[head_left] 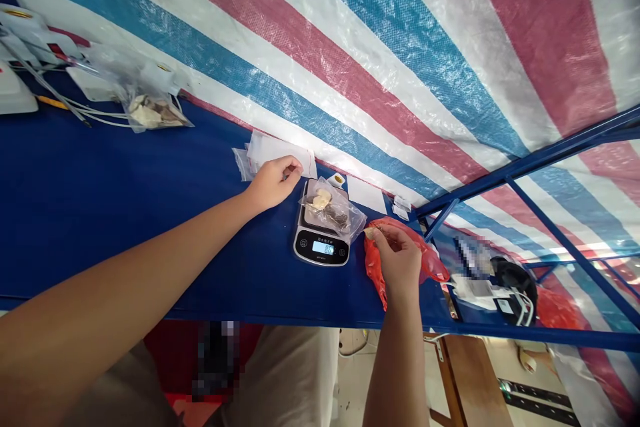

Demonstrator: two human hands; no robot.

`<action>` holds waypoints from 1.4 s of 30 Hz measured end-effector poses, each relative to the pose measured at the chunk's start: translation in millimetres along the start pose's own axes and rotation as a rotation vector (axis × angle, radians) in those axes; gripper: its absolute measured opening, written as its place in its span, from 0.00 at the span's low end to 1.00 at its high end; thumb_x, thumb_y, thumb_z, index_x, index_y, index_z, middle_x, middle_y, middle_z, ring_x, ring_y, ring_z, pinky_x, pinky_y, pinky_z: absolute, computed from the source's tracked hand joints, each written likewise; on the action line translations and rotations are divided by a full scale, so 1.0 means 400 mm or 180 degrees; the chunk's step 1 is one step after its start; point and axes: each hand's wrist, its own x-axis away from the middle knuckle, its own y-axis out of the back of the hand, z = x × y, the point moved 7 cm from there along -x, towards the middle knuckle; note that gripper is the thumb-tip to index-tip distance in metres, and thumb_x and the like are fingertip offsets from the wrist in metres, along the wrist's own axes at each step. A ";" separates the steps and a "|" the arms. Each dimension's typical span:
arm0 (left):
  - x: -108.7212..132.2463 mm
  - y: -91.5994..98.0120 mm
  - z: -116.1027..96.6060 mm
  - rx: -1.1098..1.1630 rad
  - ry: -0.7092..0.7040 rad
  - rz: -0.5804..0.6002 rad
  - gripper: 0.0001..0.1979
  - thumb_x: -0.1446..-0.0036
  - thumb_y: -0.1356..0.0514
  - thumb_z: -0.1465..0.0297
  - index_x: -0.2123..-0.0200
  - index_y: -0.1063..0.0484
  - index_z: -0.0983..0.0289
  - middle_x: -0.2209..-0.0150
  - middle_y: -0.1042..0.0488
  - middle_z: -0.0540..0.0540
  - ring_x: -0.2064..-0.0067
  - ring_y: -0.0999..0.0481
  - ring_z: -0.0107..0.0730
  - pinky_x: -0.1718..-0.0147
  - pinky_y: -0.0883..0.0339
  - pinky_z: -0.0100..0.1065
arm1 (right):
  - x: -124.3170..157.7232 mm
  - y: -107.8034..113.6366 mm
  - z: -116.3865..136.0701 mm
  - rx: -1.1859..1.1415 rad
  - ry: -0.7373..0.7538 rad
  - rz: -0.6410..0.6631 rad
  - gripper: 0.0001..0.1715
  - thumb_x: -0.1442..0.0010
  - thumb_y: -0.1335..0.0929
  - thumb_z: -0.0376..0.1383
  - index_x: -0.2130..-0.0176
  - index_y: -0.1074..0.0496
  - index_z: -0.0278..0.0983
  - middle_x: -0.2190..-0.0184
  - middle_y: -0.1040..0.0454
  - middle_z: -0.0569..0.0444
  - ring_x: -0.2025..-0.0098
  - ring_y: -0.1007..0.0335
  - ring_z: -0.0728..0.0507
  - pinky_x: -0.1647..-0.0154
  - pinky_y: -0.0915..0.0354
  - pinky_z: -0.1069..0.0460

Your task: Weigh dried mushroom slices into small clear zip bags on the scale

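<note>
A small digital scale (321,255) stands in the middle of the blue table, its lit display reading about 86; a decimal point is too small to make out. On its pan lies a clear plastic bag (345,199) with a pale slice (321,199) and dark, stringy dried pieces (336,217) inside. My left hand (275,181) hovers just left of the pan, fingers curled in with nothing seen in them. Over a crumpled red plastic bag (376,273), my right hand (400,257) pinches a small pale tan piece (370,232). The red bag's contents are mostly hidden by that hand.
White paper and clear bags (280,150) lie behind my left hand. A small white roll (337,179) and a white sheet (366,195) sit behind the scale. Far left are cables and a filled clear bag (153,112). A blue metal frame (550,153) rises at the right.
</note>
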 end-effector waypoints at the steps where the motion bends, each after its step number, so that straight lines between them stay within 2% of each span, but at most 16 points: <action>1: 0.000 0.000 0.001 0.0007 0.0008 0.0008 0.10 0.36 0.44 0.63 0.64 0.27 0.62 0.66 0.21 0.53 0.67 0.26 0.30 0.62 0.31 0.33 | -0.006 -0.002 -0.010 -0.0037 -0.0077 0.0029 0.25 0.52 0.21 0.49 0.61 0.18 0.34 0.65 0.16 0.47 0.60 0.19 0.37 0.53 0.24 0.42; 6: 0.000 -0.003 0.008 0.0032 0.0021 0.0034 0.10 0.36 0.44 0.63 0.64 0.27 0.62 0.65 0.21 0.53 0.67 0.25 0.31 0.61 0.30 0.33 | -0.010 -0.006 -0.069 -0.0380 -0.0411 -0.0121 0.25 0.58 0.19 0.48 0.65 0.21 0.35 0.70 0.18 0.51 0.66 0.21 0.41 0.60 0.24 0.46; 9: 0.002 -0.006 0.008 0.0037 0.0020 0.0058 0.11 0.36 0.44 0.62 0.63 0.27 0.62 0.66 0.21 0.53 0.67 0.26 0.30 0.62 0.31 0.33 | -0.004 -0.035 -0.088 -0.0781 -0.0644 -0.0034 0.23 0.60 0.18 0.46 0.69 0.23 0.36 0.71 0.19 0.52 0.69 0.23 0.43 0.62 0.24 0.48; 12: 0.007 -0.015 -0.003 0.0094 -0.0022 0.0179 0.12 0.35 0.44 0.62 0.64 0.27 0.62 0.67 0.23 0.52 0.68 0.26 0.29 0.64 0.33 0.32 | -0.004 -0.075 -0.085 -0.1007 -0.0706 0.0143 0.21 0.60 0.17 0.45 0.71 0.22 0.36 0.72 0.20 0.54 0.68 0.24 0.45 0.62 0.24 0.50; 18: 0.025 -0.060 -0.032 0.0254 -0.0150 0.0760 0.11 0.36 0.43 0.63 0.65 0.24 0.62 0.69 0.22 0.51 0.70 0.27 0.28 0.67 0.34 0.30 | -0.018 -0.163 -0.065 -0.1504 -0.0763 0.0398 0.19 0.58 0.18 0.44 0.68 0.19 0.37 0.68 0.18 0.53 0.64 0.22 0.44 0.59 0.25 0.50; 22: 0.024 -0.066 -0.034 0.0147 -0.0218 0.0796 0.11 0.36 0.42 0.63 0.63 0.22 0.61 0.67 0.20 0.52 0.69 0.26 0.29 0.66 0.33 0.31 | -0.023 -0.198 -0.046 -0.1652 -0.0812 0.0557 0.22 0.56 0.18 0.46 0.63 0.17 0.36 0.62 0.16 0.49 0.60 0.20 0.42 0.54 0.24 0.48; 25: 0.015 -0.051 -0.019 0.0162 -0.0097 0.0652 0.12 0.36 0.43 0.62 0.62 0.22 0.61 0.67 0.20 0.52 0.68 0.26 0.30 0.67 0.33 0.31 | -0.011 -0.163 -0.052 -0.1587 -0.0798 0.0316 0.23 0.55 0.19 0.46 0.62 0.16 0.35 0.61 0.16 0.48 0.61 0.19 0.42 0.55 0.23 0.47; 27: 0.006 -0.035 -0.008 0.0197 0.0011 0.0481 0.13 0.35 0.43 0.60 0.63 0.23 0.61 0.67 0.21 0.52 0.68 0.26 0.30 0.67 0.34 0.32 | 0.008 -0.115 -0.072 -0.1482 -0.0798 -0.0008 0.22 0.56 0.19 0.46 0.64 0.17 0.35 0.62 0.16 0.49 0.65 0.20 0.44 0.61 0.23 0.50; 30: -0.004 -0.010 0.005 0.0194 0.0093 0.0129 0.14 0.35 0.43 0.59 0.65 0.25 0.62 0.68 0.23 0.51 0.69 0.28 0.29 0.68 0.34 0.32 | 0.053 -0.046 -0.114 -0.1369 -0.0853 -0.0407 0.22 0.55 0.19 0.47 0.66 0.20 0.35 0.64 0.17 0.50 0.72 0.26 0.48 0.74 0.29 0.54; 33: -0.010 0.006 0.012 0.0194 0.0134 -0.0135 0.13 0.35 0.43 0.60 0.66 0.27 0.62 0.70 0.25 0.51 0.69 0.29 0.29 0.69 0.35 0.32 | 0.099 -0.004 -0.141 -0.1447 -0.0781 -0.0618 0.21 0.54 0.19 0.47 0.67 0.22 0.35 0.69 0.19 0.52 0.76 0.31 0.51 0.78 0.35 0.55; 37: -0.013 0.019 0.019 0.0221 0.0174 -0.0365 0.10 0.36 0.42 0.61 0.64 0.27 0.62 0.67 0.25 0.53 0.66 0.28 0.31 0.69 0.35 0.31 | 0.136 0.006 -0.148 -0.1403 -0.0627 -0.0605 0.22 0.50 0.19 0.48 0.66 0.22 0.35 0.70 0.21 0.53 0.77 0.34 0.51 0.78 0.38 0.55; 42: -0.015 0.025 0.030 0.0183 0.0252 -0.0406 0.10 0.37 0.42 0.61 0.63 0.27 0.62 0.67 0.24 0.53 0.65 0.27 0.31 0.68 0.34 0.32 | 0.162 -0.018 -0.134 -0.1087 -0.0352 -0.0523 0.25 0.42 0.24 0.54 0.65 0.23 0.35 0.70 0.22 0.53 0.77 0.36 0.51 0.78 0.40 0.55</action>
